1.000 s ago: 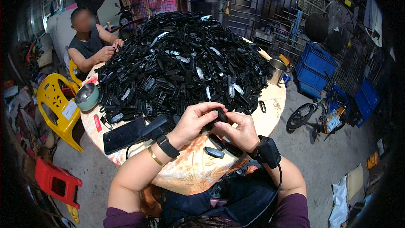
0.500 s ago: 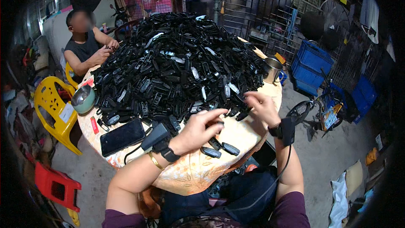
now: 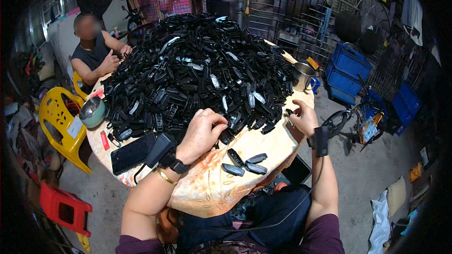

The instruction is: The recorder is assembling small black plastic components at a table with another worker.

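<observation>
A large heap of black plastic casings [image 3: 188, 80], long and oval, some with shiny grey faces, covers most of the round table. At its near edge is my left hand [image 3: 203, 130], fingers curled and closed against the pieces; what they pinch is hidden. My right hand [image 3: 304, 118] is above the table's right side, thumb and fingers closed on a small black piece [image 3: 288, 112], only partly visible. Between my arms, nearer me, several loose casings lie grouped on the cloth, among them a grey-faced casing [image 3: 233, 170] and an open black frame [image 3: 235, 157].
The patterned tablecloth [image 3: 207, 186] hangs over the near edge. A black phone [image 3: 132, 154], a green bowl [image 3: 92, 112] and a metal mug [image 3: 302, 76] stand around the heap. Another person [image 3: 92, 56] sits far left. Blue crates [image 3: 347, 73] stand right, a yellow chair [image 3: 59, 120] left.
My left hand has moved left and in against the heap. My right hand has shifted right, over the table's side. One more casing lies in the group on the cloth.
</observation>
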A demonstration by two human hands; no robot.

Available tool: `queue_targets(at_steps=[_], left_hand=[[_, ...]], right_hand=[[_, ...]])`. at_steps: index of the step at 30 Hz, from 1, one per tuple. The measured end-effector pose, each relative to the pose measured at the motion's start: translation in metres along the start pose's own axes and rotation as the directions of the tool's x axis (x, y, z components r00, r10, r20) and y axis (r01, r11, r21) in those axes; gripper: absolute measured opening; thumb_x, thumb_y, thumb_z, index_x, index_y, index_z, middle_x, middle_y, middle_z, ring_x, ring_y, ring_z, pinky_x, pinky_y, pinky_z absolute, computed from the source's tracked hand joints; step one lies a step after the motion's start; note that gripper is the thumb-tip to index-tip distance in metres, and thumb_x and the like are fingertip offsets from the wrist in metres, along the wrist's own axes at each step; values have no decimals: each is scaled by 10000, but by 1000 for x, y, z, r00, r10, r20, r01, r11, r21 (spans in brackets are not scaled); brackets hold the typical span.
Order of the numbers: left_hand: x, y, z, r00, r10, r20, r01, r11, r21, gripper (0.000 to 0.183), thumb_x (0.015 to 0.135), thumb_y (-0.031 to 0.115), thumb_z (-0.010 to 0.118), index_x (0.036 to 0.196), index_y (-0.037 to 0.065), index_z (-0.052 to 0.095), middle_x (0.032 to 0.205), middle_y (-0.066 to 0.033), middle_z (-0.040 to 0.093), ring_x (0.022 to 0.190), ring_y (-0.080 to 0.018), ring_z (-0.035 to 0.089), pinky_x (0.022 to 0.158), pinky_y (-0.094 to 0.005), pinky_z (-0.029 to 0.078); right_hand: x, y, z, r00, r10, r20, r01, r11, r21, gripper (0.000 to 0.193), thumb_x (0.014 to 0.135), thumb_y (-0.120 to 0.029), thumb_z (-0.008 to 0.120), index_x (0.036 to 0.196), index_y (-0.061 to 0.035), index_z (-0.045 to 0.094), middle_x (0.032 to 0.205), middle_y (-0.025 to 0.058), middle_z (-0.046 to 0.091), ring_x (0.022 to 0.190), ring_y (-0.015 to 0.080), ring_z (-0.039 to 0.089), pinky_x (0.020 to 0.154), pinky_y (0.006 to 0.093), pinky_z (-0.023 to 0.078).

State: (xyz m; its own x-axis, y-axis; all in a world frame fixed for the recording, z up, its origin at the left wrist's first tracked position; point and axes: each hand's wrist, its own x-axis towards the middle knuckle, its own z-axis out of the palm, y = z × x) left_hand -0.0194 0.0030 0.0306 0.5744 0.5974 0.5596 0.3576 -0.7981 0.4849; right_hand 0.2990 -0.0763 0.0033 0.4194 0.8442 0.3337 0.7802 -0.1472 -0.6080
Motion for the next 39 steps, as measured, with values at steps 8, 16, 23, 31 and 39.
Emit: queue_targets(at_steps=[8,16,23,31,39], left_hand=[[-11,4,8,955,110,277,-164,970,182,211,703,17,612,906,51,659,908,-101,543,892,-268,480,785,-345,414],[-11,1,2,940,144,309,-230,936,265,239,723,30,591,960,49,620,990,-89,520,973,-271,459,829,-356,389],[-16,-7,7,931,145,336,-190,976,104,213,754,25,568,956,-29,606,985,-158,542,953,-315,502,854,-380,425],[-9,-2,4,943,88,320,-124,988,94,117,751,55,621,849,-9,620,857,-148,571,859,-315,545,771,-394,448],[-5,0,5,998,-28,60,37,987,-155,133,767,-3,589,895,5,628,810,-112,558,762,-249,583,695,-324,472]], right_hand=[[-21,-53,-2,882,-149,447,-224,702,676,241,795,-43,565,1032,2,561,778,47,606,649,116,611,567,254,521],[-45,-93,32,793,-259,552,-329,579,746,198,900,-134,516,1047,-13,573,730,20,604,627,83,596,550,201,478],[-46,-107,43,815,-319,484,-178,657,733,230,855,-109,608,1050,7,573,790,31,620,667,82,590,593,220,495],[-35,-105,52,821,-280,497,-240,621,746,150,845,-94,616,958,-4,578,794,41,630,679,81,592,591,210,482],[-40,-106,48,808,-354,472,-131,672,729,215,852,-115,623,1038,-9,603,811,37,636,702,76,603,606,209,497]])
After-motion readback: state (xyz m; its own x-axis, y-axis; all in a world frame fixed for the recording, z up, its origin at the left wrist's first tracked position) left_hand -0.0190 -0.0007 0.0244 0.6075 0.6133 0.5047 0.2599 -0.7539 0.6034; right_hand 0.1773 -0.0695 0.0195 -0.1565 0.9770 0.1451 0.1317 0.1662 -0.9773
